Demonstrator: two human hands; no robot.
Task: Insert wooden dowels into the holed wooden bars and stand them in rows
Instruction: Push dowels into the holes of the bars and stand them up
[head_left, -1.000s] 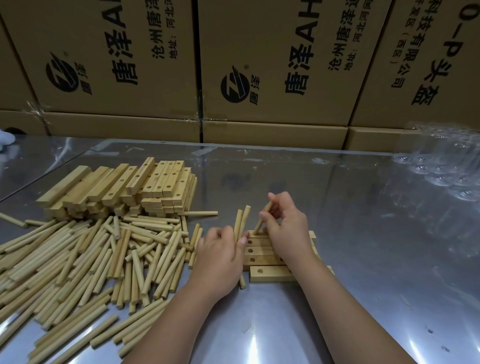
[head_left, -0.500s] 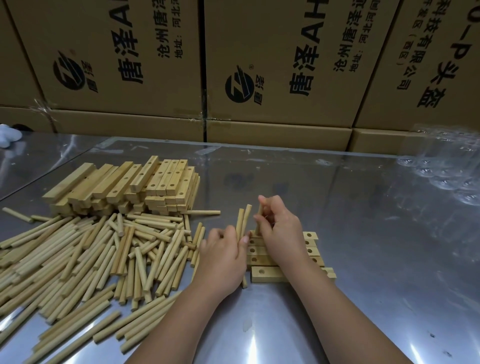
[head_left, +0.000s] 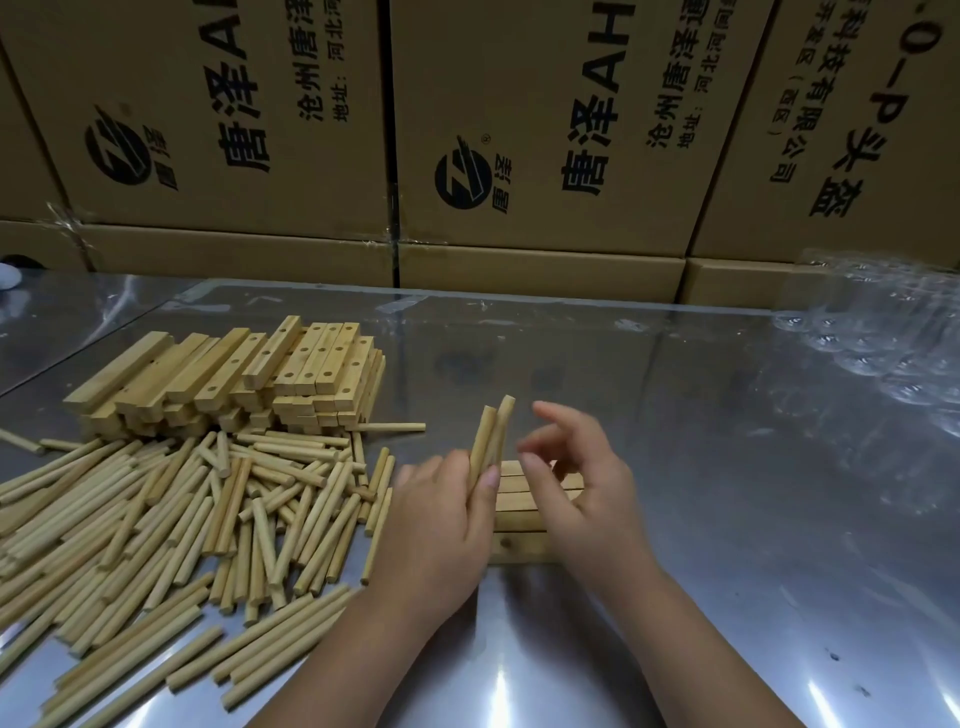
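Observation:
My left hand (head_left: 441, 512) grips two pale wooden dowels (head_left: 491, 436) that stick up and lean right from my fist. To its right, my right hand (head_left: 579, 480) hovers over a short row of holed wooden bars (head_left: 511, 501) lying flat on the metal table; its fingers are spread and hold nothing. The hand hides most of those bars. A big loose heap of dowels (head_left: 171, 525) lies to the left. Behind that heap stands a stack of holed bars (head_left: 234, 374).
Cardboard boxes (head_left: 545, 130) with printed lettering wall off the far edge of the shiny steel table (head_left: 727, 519). Crumpled clear plastic packaging (head_left: 883, 343) sits at the right rear. A single dowel (head_left: 389, 427) lies by the stack's front.
My right hand held a dowel down at the bars; it has let go, lifted and opened its fingers. My left hand keeps its dowels and has barely shifted.

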